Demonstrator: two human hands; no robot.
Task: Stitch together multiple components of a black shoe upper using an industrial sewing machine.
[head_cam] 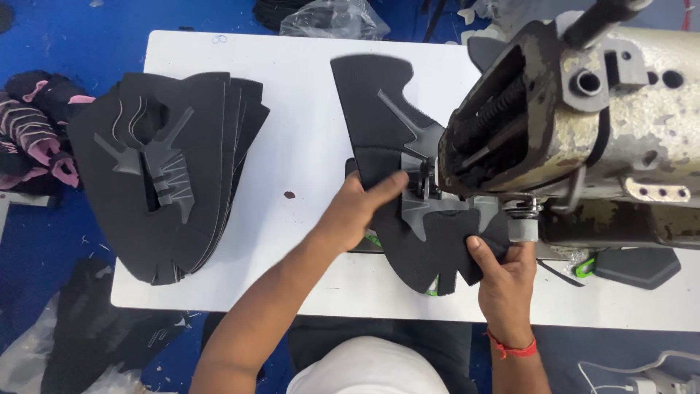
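Note:
A black, fan-shaped fabric shoe upper (379, 109) with grey overlays lies under the head of a worn sewing machine (583, 117). My left hand (357, 211) presses flat on its middle, fingers pointing toward the needle area. My right hand (503, 281) pinches the upper's near edge, together with a small black rounded piece (456, 237) that lies on it, just below the presser foot. The needle itself is hidden behind the machine head.
A stack of several similar black uppers (168, 168) lies on the left of the white table (306, 146). Pink and black pieces (36, 131) sit beyond the left edge. A black pad (638, 266) lies at the right. Plastic bags are on the blue floor.

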